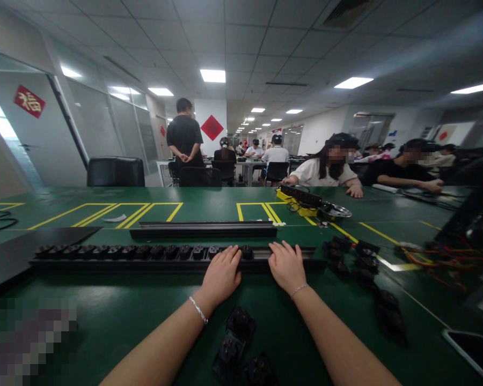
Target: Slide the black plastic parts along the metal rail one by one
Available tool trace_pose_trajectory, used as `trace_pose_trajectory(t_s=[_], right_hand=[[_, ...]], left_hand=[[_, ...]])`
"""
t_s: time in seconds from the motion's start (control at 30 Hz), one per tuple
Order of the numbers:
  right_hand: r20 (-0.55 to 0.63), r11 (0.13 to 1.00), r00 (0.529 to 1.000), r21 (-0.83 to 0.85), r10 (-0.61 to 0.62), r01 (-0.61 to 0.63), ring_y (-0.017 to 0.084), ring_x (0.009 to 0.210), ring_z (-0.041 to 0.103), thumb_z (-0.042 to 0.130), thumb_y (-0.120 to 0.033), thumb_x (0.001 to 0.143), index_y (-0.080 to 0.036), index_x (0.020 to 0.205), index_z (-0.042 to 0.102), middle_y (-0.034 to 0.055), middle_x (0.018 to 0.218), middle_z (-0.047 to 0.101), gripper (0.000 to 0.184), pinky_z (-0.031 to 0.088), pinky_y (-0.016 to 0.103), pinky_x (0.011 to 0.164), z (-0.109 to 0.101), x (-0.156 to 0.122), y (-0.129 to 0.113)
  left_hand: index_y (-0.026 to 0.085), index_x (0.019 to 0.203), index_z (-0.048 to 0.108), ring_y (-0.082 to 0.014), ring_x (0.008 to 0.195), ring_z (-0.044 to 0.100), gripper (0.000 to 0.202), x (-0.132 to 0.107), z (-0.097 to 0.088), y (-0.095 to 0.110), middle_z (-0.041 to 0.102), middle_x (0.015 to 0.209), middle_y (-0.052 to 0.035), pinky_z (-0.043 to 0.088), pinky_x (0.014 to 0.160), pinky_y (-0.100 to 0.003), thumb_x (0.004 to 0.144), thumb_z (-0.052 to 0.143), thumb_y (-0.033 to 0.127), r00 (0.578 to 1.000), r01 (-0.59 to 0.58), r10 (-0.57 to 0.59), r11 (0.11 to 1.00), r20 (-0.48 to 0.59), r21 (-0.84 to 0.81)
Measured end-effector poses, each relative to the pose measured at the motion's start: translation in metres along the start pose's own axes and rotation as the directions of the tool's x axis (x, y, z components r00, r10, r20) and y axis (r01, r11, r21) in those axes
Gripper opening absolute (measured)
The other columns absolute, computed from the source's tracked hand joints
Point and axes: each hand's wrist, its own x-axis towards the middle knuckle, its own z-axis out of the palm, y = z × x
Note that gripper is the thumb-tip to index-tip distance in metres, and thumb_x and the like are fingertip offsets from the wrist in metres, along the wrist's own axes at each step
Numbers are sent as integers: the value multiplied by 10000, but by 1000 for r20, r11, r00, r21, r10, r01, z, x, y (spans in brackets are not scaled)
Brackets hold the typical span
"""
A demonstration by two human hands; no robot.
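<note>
On the green bench (116, 316), pins the long black socket strip (104, 256) under left hand (222, 274) and right hand (286, 266), fingers (232, 255) pressed together atop its rail, apparently steadying it, spare sockets (235, 340) close by.

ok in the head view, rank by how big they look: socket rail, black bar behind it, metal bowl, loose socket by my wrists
1. socket rail
2. black bar
3. metal bowl and loose socket: these look about alike, and the socket is nearer the camera, so unranked
</note>
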Motion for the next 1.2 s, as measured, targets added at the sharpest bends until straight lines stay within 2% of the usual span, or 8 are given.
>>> trace_pose_trajectory(t_s=[0.07, 0.2, 0.33, 0.53, 0.97, 1.2], right_hand=[[30, 998, 999, 47, -44, 42, 216, 1239, 425, 345, -262, 865, -204, 1255, 550, 50, 1281, 574, 445, 143, 446, 1085, 1, 0, -11], [61, 990, 998, 142, -7, -2, 231, 1229, 432, 387, -435, 874, -259, 1316, 485, 31, 1301, 557, 486, 198, 442, 1059, 5, 5, -35], [66, 983, 996, 168, 59, -69, 250, 1209, 441, 439, -513, 844, -324, 1200, 580, -2, 1235, 607, 426, 182, 469, 1048, 6, 8, -47], [36, 979, 992, 165, 119, -123, 252, 1190, 447, 489, -535, 804, -328, 1070, 646, 5, 1167, 642, 372, 164, 490, 1033, 8, 9, -54], [13, 972, 987, 169, 162, -162, 225, 1086, 513, 518, -393, 758, -256, 939, 663, 37, 1023, 681, 269, 304, 366, 906, 5, 11, -55], [96, 963, 969, 129, 226, -238, 222, 1029, 534, 511, -349, 724, -238, 872, 637, 48, 969, 674, 225, 320, 359, 866, 0, 19, -58]], left_hand=[[155, 1291, 464, -240, 1281, 405, 510, 0, 0, 0, 469, 1388, -99, 345, 1048, -391, 791, 510, 244, 1000, 1, -1, 1000, 0, -3], [157, 1301, 451, -240, 1282, 402, 520, 0, 0, 0, 465, 1391, -98, 349, 1045, -392, 791, 512, 246, 1000, -3, 3, 1000, 2, -10], [161, 1300, 449, -243, 1284, 399, 519, 0, 1, 0, 463, 1392, -98, 344, 1049, -397, 794, 513, 254, 1000, 0, 1, 1000, 9, -14], [178, 1283, 458, -240, 1280, 402, 508, 0, 1, 0, 466, 1387, -92, 343, 1051, -399, 783, 524, 238, 1000, 9, -9, 1000, 4, -18], [142, 1272, 450, -253, 1302, 369, 514, -2, 2, 1, 435, 1405, -123, 329, 1051, -407, 767, 511, 215, 1000, -13, 13, 1000, 5, 4], [152, 1273, 443, -249, 1311, 360, 503, -3, 2, 1, 435, 1405, -123, 326, 1052, -413, 775, 496, 210, 1000, -16, 16, 1000, 2, 5]])
